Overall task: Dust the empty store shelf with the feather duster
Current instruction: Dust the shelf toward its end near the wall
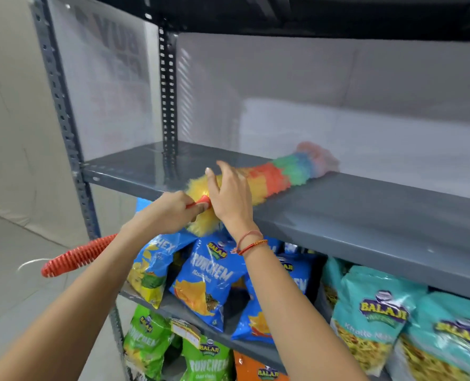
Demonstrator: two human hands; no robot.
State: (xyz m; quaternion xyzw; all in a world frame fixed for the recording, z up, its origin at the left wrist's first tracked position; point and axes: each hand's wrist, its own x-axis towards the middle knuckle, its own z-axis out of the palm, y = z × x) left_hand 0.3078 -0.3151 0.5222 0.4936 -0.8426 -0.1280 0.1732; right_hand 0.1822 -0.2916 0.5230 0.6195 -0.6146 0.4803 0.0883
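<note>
1. We face a grey metal shelving rack (63,111) with perforated uprights, standing against pale sheeting; a dark shelf board runs across the top of the view.
2. The empty shelf (365,215) is the grey board at chest height. Its surface is bare apart from the duster lying on it.
3. Below it, the next boards are packed with snack bags: blue bags (209,281) at the left, teal bags (374,320) at the right, green bags (151,345) lower down, and an orange bag (261,372) at the bottom edge.
4. The feather duster (272,174) lies slantwise on the empty shelf. Its fluffy head runs from yellow near the front lip through orange, green and blue to a pinkish tip that is near the back sheeting. The yellow end overhangs the front edge.
5. Its ribbed red handle (77,257) sticks out to the lower left, off the shelf and below our left forearm, with a white loop at its end.
6. Our left hand (168,213) has its fingers curled closed around the red shaft, just where it meets the yellow fluff.
7. Our right hand (228,193) rests on the yellow part of the head, fingers spread and loosely open, pressing on it rather than gripping it.
8. A red thread bracelet (250,243) circles our right wrist.
</note>
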